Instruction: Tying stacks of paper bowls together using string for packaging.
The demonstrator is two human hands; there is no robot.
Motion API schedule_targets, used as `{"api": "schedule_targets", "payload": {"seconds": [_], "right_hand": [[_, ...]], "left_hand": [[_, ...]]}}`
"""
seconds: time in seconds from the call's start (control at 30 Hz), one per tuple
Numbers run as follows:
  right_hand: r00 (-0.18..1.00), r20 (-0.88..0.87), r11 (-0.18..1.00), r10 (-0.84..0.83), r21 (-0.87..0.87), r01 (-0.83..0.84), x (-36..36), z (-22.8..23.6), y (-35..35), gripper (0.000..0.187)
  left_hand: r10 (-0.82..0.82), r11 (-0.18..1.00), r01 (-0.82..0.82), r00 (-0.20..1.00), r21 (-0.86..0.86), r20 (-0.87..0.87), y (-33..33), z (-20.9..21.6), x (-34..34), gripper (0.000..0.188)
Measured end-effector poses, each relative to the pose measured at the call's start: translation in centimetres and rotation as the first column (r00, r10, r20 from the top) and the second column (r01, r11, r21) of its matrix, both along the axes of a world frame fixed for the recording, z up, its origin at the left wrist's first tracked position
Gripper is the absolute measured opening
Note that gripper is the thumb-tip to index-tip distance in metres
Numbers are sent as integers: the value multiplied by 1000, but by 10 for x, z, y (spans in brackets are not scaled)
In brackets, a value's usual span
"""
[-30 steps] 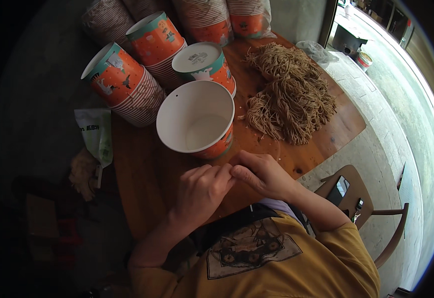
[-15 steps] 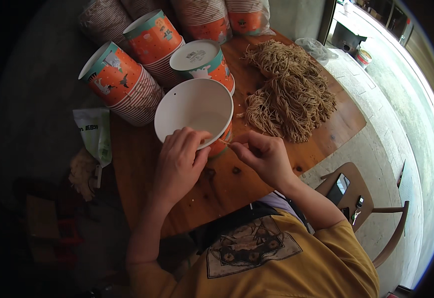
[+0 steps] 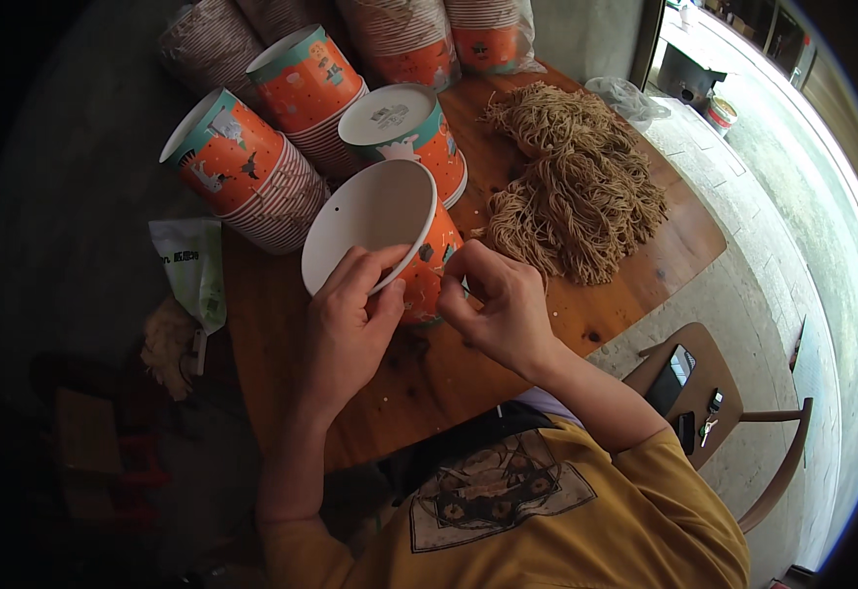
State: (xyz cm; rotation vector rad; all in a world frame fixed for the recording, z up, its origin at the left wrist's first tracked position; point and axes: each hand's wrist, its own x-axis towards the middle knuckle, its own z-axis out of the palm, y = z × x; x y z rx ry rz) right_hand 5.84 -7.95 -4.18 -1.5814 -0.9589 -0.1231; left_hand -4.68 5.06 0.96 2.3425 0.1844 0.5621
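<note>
A paper bucket, white inside and orange outside, tilts to the left on the wooden table in front of me. A small dark hole shows in its far wall. My left hand pinches its near rim, fingers inside and thumb outside. Against the bucket's right side, my right hand is closed in a pinch on what looks like a thin cord, mostly hidden by the fingers. To the right lies a large loose heap of tan cords. Just behind stands an upside-down stack of the same buckets.
More nested bucket stacks crowd the table's back left, some wrapped in clear plastic. A green and white bag hangs at the left edge. A chair holding a phone and keys stands right of the table.
The bucket has tipped further left, so more of its orange outer side shows. My right hand has moved slightly up against that side; the cord end seen before at its fingertips is now hidden.
</note>
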Motion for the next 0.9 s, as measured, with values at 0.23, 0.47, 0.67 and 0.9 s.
{"api": "schedule_targets", "payload": {"seconds": [0.23, 0.47, 0.67, 0.9], "right_hand": [[988, -143, 998, 58, -20, -61, -1, 3, 3, 8], [985, -165, 993, 45, -105, -63, 0, 5, 2, 12], [984, -172, 990, 49, -122, -70, 0, 3, 3, 12], [979, -197, 992, 61, -99, -81, 1, -3, -1, 12]], "left_hand": [[-42, 998, 44, 998, -49, 36, -2, -4, 2, 29], [-46, 999, 47, 999, -23, 17, -5, -2, 1, 33], [-50, 999, 50, 999, -11, 2, -8, -4, 1, 37], [-212, 953, 192, 975, -235, -62, 0, -3, 4, 24]]}}
